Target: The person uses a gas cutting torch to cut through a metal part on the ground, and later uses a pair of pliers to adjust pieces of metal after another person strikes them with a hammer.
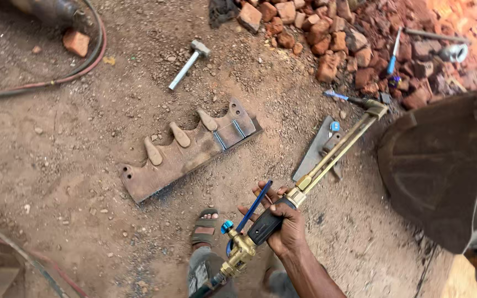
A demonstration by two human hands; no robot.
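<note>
One torch point(310, 176), nozzle up-right

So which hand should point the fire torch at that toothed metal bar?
Probably the right hand: it already grips the cutting torch by its black handle, its tip lit out front. The toothed bar lies on the dirt nearby. The left hand isn't in view.

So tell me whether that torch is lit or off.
Lit. A small blue flame shows at the tip of the torch, which the right hand holds by its black grip, pointed at the ground.
</note>
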